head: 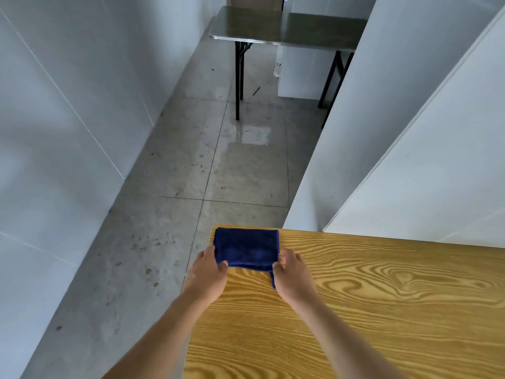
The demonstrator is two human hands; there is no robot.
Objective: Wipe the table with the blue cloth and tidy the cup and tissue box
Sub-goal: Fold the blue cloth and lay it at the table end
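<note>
Both forearms reach over the wooden table (355, 310). Left hand (209, 274) pinches the near left edge of the folded blue cloth (246, 248), thumb on top; right hand (293, 274) grips its near right corner with curled fingers. That cloth lies flat at the table's far left corner, beside the grey tiled floor (175, 187); a dark folding table (273, 26) stands well beyond

I observe two bare forearms entering from six o'clock. Left hand (209, 272) and right hand (293, 274): no sleeves, gloves, rings, watch or bands visible. Upper arms lie outside my view.
</note>
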